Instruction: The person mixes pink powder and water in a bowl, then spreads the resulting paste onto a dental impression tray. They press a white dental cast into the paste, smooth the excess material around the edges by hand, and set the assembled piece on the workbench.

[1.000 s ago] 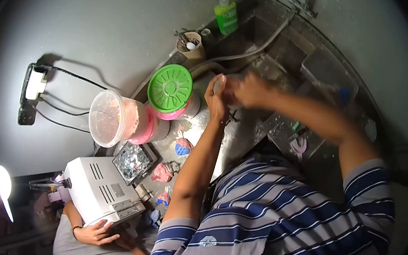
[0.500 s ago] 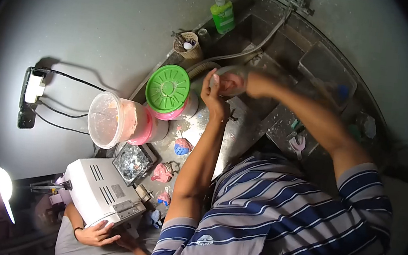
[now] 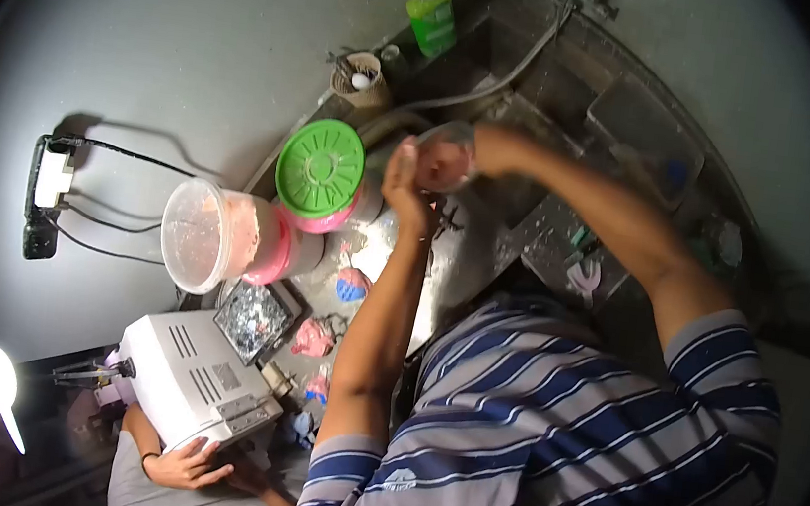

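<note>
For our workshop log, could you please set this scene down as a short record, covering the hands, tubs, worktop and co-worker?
Left hand: holding a clear bowl
Bowl contents: pink material
Right hand: at the bowl's side, blurred; grip unclear
Tubs: one with a green lid, beside a pink-smeared clear tub
Worktop: includes a pink-and-blue piece
Co-worker: one hand at the white machine's lower edge

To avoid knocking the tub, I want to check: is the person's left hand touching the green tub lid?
Apart. The head view shows a narrow gap between the left hand and the green tub lid.
</note>
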A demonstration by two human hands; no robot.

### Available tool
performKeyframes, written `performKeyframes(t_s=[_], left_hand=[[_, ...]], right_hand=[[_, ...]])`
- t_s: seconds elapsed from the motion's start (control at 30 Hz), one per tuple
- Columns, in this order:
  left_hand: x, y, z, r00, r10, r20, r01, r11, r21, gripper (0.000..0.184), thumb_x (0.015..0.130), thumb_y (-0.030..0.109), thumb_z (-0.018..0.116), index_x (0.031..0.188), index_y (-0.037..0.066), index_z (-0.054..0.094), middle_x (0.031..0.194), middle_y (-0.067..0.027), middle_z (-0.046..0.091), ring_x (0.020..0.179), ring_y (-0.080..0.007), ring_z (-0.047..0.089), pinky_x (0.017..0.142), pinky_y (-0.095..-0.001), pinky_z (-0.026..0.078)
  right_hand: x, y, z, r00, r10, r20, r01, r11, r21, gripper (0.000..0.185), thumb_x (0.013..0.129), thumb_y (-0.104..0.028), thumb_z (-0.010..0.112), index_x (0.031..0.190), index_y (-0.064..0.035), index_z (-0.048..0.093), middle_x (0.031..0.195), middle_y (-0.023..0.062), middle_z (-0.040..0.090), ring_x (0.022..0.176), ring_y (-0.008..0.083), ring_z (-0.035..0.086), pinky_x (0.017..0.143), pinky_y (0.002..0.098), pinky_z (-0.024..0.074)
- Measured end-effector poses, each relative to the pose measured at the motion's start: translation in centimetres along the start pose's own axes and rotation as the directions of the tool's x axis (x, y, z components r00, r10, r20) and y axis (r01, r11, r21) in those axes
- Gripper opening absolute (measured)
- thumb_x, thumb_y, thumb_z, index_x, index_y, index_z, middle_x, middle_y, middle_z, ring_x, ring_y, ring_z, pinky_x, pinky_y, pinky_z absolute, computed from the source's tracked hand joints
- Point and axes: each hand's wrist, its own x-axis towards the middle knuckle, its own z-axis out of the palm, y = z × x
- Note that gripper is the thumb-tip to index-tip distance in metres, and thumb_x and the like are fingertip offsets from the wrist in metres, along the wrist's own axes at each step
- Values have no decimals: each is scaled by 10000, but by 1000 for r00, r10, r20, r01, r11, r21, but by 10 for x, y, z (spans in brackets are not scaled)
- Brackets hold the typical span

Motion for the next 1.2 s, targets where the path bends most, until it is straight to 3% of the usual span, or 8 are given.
performKeyframes(t_s=[0.17,0.5,0.7,0.77,0.83,0.93,0.97,1.2], left_hand=[[-15,53,30,977,-212,-29,207,971,-124,480,899,295,671,1262,1,561,929,-70,640,770,-169,618,654,-312,512],[-10,25,15,996,-83,22,85,990,-115,464,902,298,666,1272,36,564,1091,-140,652,933,-222,649,784,-345,536],[-1,46,15,993,-119,15,120,986,-113,434,834,233,761,1187,12,638,1032,-126,645,968,-222,620,871,-322,492],[3,50,17,1000,-4,-14,4,999,-47,483,825,286,762,1212,26,639,1098,-165,616,1079,-249,567,962,-354,430],[1,25,10,956,285,70,-290,882,372,515,827,354,745,1216,35,638,1159,-184,582,1151,-259,517,1016,-379,376],[8,18,4,987,161,22,-161,987,26,514,861,365,701,1227,17,607,1124,-152,616,1034,-242,580,942,-350,439],[10,26,13,993,114,-17,-115,990,-77,490,854,367,708,1207,34,639,1170,-160,580,1124,-256,531,1002,-379,396],[-8,10,11,1000,17,-23,-19,997,-81,466,910,295,661,1251,-5,557,1049,-141,651,882,-204,648,775,-308,530]], right_hand=[[-1,-6,-2,982,136,130,-126,988,-85,415,848,-215,576,1216,-24,604,1135,215,666,969,382,677,886,489,520],[-7,6,3,910,338,-239,-261,916,304,252,833,-221,581,831,-15,725,833,207,700,788,383,688,751,461,544],[6,21,32,913,-95,-396,-52,937,-345,275,856,-277,564,840,-74,749,772,162,702,707,336,701,621,472,535],[1,-12,21,966,198,-169,-131,931,342,255,863,-269,544,875,-60,691,697,139,663,524,256,606,442,411,440],[-5,-19,-6,914,138,382,-403,188,896,228,877,-225,509,840,-35,631,618,88,584,424,162,473,342,377,327],[-13,-15,-5,913,409,8,-353,778,519,243,866,-255,583,822,-33,671,619,107,637,474,221,569,423,392,432],[11,-8,65,808,70,-584,40,984,172,257,832,-270,627,749,-35,689,671,134,679,569,272,649,531,415,506],[-10,-50,-17,998,48,-43,-41,988,146,283,852,-231,581,928,10,708,925,234,697,940,309,686,845,453,531]])
